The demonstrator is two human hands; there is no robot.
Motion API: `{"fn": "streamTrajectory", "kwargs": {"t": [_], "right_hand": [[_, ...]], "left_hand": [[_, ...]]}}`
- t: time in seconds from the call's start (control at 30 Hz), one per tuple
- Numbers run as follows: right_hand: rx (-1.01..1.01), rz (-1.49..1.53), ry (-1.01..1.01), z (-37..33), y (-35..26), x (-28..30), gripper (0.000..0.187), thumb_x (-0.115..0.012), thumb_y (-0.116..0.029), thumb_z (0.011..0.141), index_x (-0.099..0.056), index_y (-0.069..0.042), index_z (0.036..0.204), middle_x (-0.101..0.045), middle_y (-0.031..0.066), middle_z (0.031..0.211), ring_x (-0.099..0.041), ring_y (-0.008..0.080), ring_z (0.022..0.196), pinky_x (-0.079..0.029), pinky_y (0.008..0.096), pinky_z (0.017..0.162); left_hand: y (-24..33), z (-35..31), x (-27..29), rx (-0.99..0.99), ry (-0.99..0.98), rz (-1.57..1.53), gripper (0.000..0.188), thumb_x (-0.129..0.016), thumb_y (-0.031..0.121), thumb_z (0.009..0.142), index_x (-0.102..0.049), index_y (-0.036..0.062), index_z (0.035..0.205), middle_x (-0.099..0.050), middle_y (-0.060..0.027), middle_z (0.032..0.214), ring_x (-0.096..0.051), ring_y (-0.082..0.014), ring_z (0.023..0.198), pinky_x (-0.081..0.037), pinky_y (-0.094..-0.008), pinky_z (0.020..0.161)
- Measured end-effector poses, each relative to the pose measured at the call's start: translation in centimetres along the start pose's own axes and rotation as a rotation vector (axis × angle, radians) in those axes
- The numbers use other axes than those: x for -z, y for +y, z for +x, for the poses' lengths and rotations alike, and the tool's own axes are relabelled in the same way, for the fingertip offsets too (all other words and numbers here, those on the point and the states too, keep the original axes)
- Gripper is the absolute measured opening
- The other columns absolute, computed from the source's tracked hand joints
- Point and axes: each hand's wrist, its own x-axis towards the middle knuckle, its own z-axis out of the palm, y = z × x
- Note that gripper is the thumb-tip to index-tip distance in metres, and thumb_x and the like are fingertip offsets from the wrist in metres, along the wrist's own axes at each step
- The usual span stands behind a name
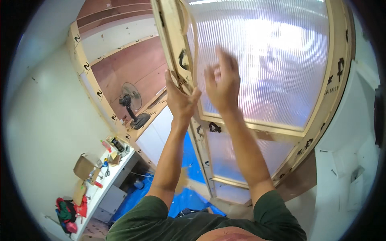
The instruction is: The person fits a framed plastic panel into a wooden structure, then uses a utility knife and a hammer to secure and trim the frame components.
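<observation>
A wooden-framed door [257,127] with translucent ribbed panels [281,72] stands in front of me. My left hand [181,100] is wrapped round its left upright, fingers on the outer side and thumb on the inner side. Along that upright runs a thin pale wooden strip [196,48], its upper part bowed away from the frame. My right hand [226,82] is raised in front of the upper panel, just right of the strip. It is blurred by motion, with thumb and fingers apart and nothing visible in it. Whether it touches the panel I cannot tell.
A black fan [130,105] stands on a wooden ledge behind my left hand. At the lower left, a white shelf [105,181] carries an open cardboard box [85,166], scissors, bottles and a red-and-black bag [66,215]. Blue sheeting [192,158] covers the floor.
</observation>
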Motion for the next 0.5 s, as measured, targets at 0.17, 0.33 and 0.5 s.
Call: {"fn": "streamTrajectory", "kwargs": {"t": [0.17,0.33,0.5], "right_hand": [[0.139,-0.305,-0.117,10.5,-0.2,-3.1,0.065,-0.070,-0.006,0.085,-0.050,-0.004,0.146,-0.063,0.0240,0.127,-0.072,0.0413,0.096,-0.060,0.0468,0.077],[0.365,-0.539,0.169,14.5,0.4,-1.7,0.070,-0.066,0.005,0.071,-0.061,-0.013,0.139,-0.059,0.0089,0.122,-0.063,0.0297,0.109,-0.054,0.0452,0.093],[0.452,-0.396,0.060,15.7,0.9,-0.2,0.059,-0.067,0.003,0.071,-0.068,-0.009,0.129,-0.059,0.0122,0.124,-0.062,0.0336,0.109,-0.053,0.0465,0.090]], "left_hand": [[1.5,-0.3,-0.5,0.059,-0.005,0.008,0.107,-0.079,0.016,0.074,-0.020,0.0035,0.161,-0.064,-0.0262,0.130,-0.072,-0.0377,0.107,-0.057,-0.0431,0.094],[1.5,0.8,0.0,0.068,0.019,0.069,0.107,-0.080,0.016,0.073,-0.020,0.0028,0.161,-0.065,-0.0276,0.129,-0.072,-0.0380,0.108,-0.057,-0.0429,0.094],[1.6,1.9,-0.5,-0.014,0.083,-0.049,0.109,-0.081,0.016,0.074,-0.018,0.0027,0.162,-0.065,-0.0280,0.126,-0.072,-0.0369,0.105,-0.058,-0.0419,0.092]]}}
